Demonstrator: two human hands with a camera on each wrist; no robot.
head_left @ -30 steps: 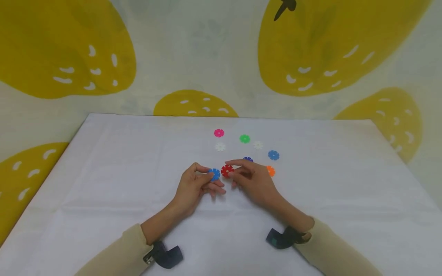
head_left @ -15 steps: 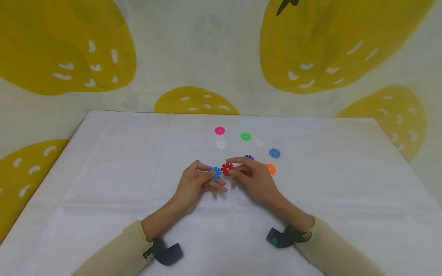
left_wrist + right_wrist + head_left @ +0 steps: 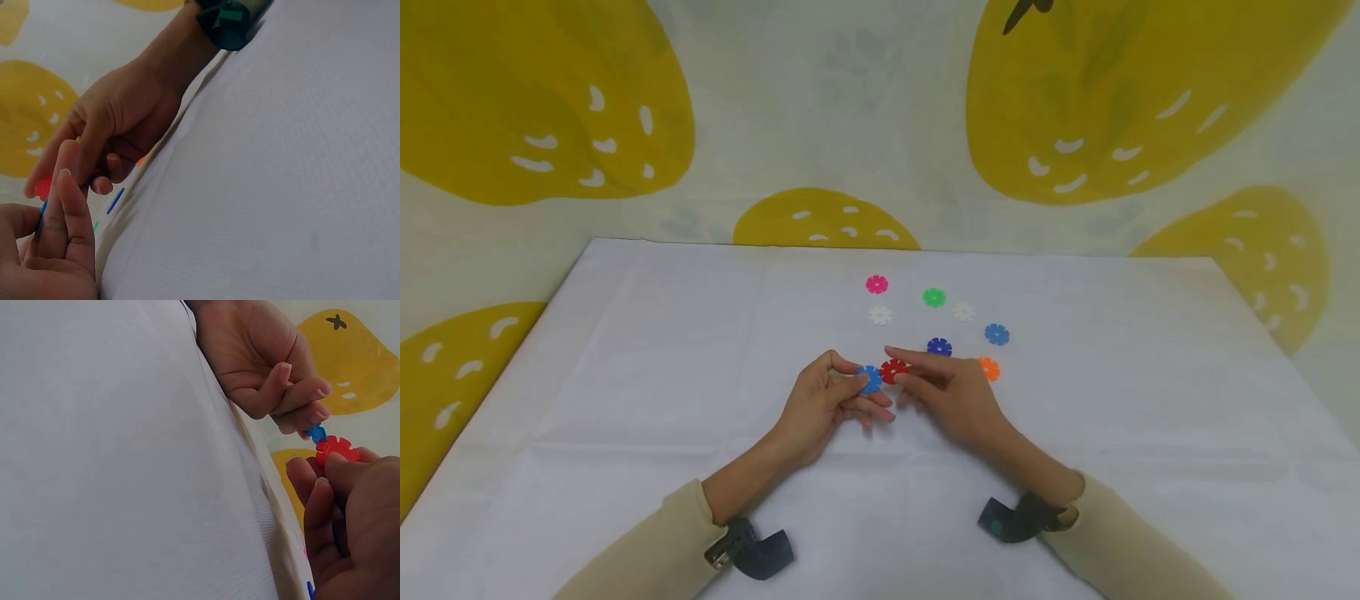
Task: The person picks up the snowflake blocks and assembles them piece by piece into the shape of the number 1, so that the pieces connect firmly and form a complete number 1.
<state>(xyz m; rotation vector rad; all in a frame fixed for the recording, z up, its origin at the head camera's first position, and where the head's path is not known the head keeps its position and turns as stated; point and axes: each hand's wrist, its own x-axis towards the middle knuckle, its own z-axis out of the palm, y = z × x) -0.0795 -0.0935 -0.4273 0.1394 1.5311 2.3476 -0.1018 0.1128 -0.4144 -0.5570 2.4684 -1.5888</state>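
My left hand point(image 3: 820, 404) pinches a light blue notched snowflake disc point(image 3: 872, 380) between thumb and index finger, its other fingers stretched out below. Facing it, my right hand point(image 3: 958, 396) pinches a red snowflake disc point(image 3: 891, 371) by its right side, the index finger raised above it. Both discs are up in front of me, with their edges meeting. In the right wrist view the red disc point(image 3: 337, 450) lies tilted against the rim of the blue disc point(image 3: 317, 433). Fingers cover much of the blue one in the left wrist view.
Beyond the hands, loose discs lie flat on the white-covered table point(image 3: 662, 358): pink point(image 3: 877, 285), green point(image 3: 934, 297), two white, blue point(image 3: 997, 334), dark blue point(image 3: 939, 347) and orange point(image 3: 991, 369). Behind the table hangs a cloth with yellow fruit shapes.
The red disc has come up against the blue disc's edge and tipped flatter. My right index finger has lifted off its top, and more of the dark blue disc shows. My left hand keeps its grip.
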